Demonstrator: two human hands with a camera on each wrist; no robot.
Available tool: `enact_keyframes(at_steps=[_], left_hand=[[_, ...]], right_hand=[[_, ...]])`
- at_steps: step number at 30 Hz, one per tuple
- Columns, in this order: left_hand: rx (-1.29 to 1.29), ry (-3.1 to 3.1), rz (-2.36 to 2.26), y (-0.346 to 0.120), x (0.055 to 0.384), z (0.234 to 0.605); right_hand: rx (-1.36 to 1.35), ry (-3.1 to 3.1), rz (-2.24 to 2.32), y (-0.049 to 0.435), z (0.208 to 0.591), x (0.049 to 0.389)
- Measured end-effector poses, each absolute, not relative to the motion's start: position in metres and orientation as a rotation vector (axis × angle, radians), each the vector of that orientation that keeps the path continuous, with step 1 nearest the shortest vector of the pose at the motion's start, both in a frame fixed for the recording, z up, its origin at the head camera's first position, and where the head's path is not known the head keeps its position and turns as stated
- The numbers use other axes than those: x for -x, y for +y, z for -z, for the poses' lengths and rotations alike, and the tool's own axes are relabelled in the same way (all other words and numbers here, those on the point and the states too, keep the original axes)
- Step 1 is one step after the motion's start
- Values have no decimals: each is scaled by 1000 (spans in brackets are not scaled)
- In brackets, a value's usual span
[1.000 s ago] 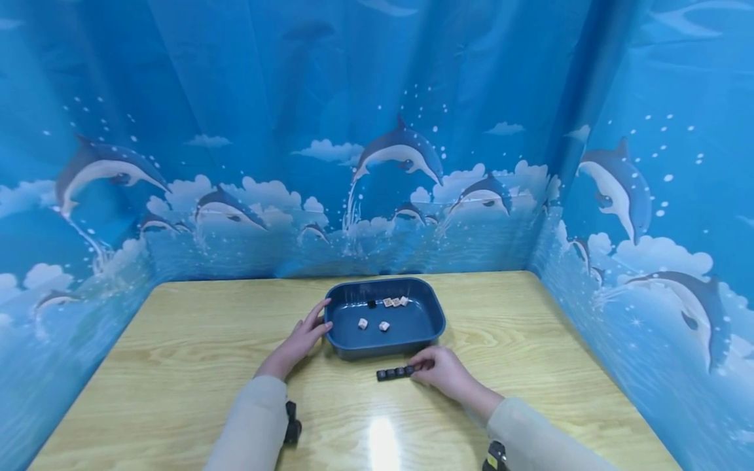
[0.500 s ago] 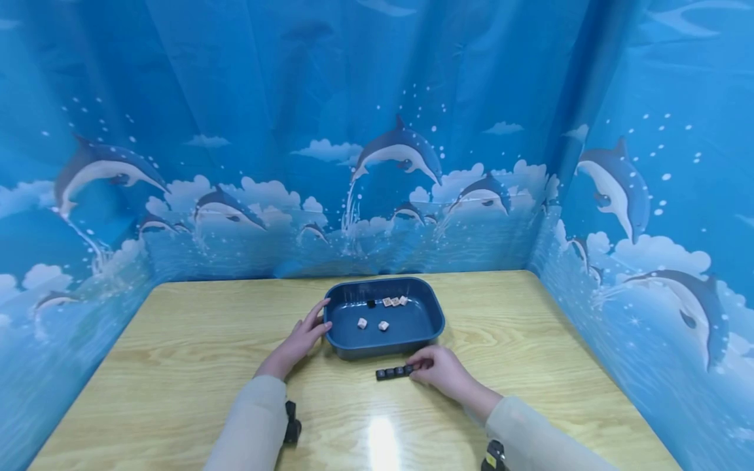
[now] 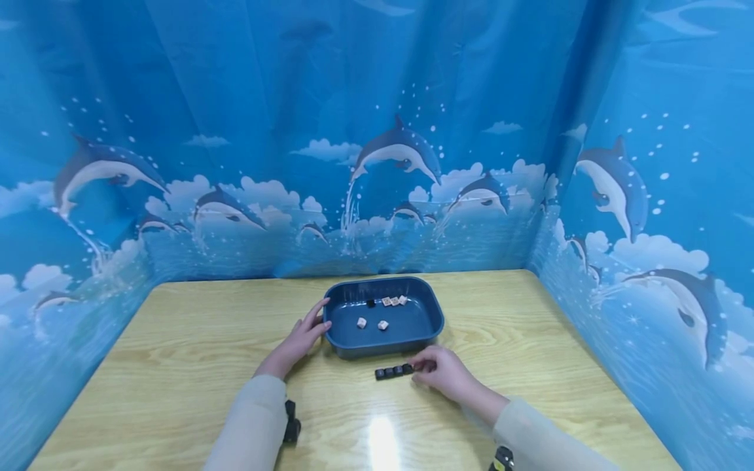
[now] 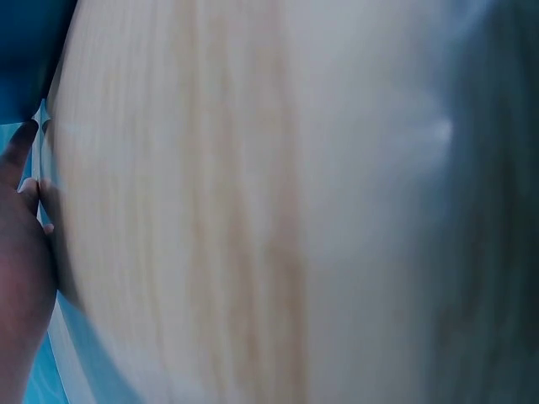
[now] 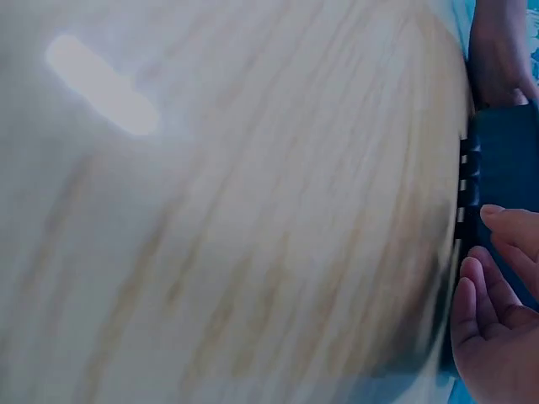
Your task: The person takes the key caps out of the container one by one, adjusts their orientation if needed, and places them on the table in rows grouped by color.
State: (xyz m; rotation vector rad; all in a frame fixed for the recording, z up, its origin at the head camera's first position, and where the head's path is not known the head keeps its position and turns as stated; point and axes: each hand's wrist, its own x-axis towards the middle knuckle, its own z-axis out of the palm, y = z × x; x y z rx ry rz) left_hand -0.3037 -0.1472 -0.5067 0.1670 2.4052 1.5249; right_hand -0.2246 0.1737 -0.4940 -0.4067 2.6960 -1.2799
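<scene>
Black cube row (image 3: 389, 373), well in from desk's (image 3: 206, 340) far edge, apparently being aligned; right hand (image 3: 440, 374), fingers narrowly parted; left hand (image 3: 303, 338), fingers spread; next, presumably, clean withdrawal.

Black cubes (image 3: 389, 372), white cubes (image 3: 362, 323), navy tray (image 3: 415, 325), pale yellow wood-grain table (image 3: 530, 347), blue dolphin-and-cloud curtain (image 3: 265, 98)

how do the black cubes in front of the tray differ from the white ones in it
The black cubes lie on the table; the white cubes lie inside the tray. The black cubes form one row; the white cubes are split, three grouped, two apart. Both kinds look similarly small.
</scene>
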Motion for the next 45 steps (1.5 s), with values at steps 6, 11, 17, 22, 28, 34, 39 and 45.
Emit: enact_keyframes(at_steps=[6, 11, 17, 22, 28, 34, 39, 45], left_hand=[[-159, 2412, -1519, -150, 307, 506], [-163, 2413, -1512, -149, 305, 507], [-166, 2418, -1511, -147, 304, 507], [-157, 2415, -1520, -146, 304, 507], [-157, 2422, -1519, -146, 304, 508], [-182, 2442, -1509, -146, 304, 509], [-177, 2442, -1502, -145, 304, 509], [-180, 2438, -1510, -146, 305, 510]], right_hand=[[397, 2732, 1272, 175, 483, 222], [331, 2692, 1347, 174, 490, 226], [275, 2666, 1353, 172, 498, 229], [280, 2659, 1349, 169, 498, 231], [287, 2667, 1353, 169, 501, 232], [309, 2660, 1362, 169, 497, 230], [298, 2621, 1352, 168, 483, 226], [323, 2594, 1367, 165, 457, 222]])
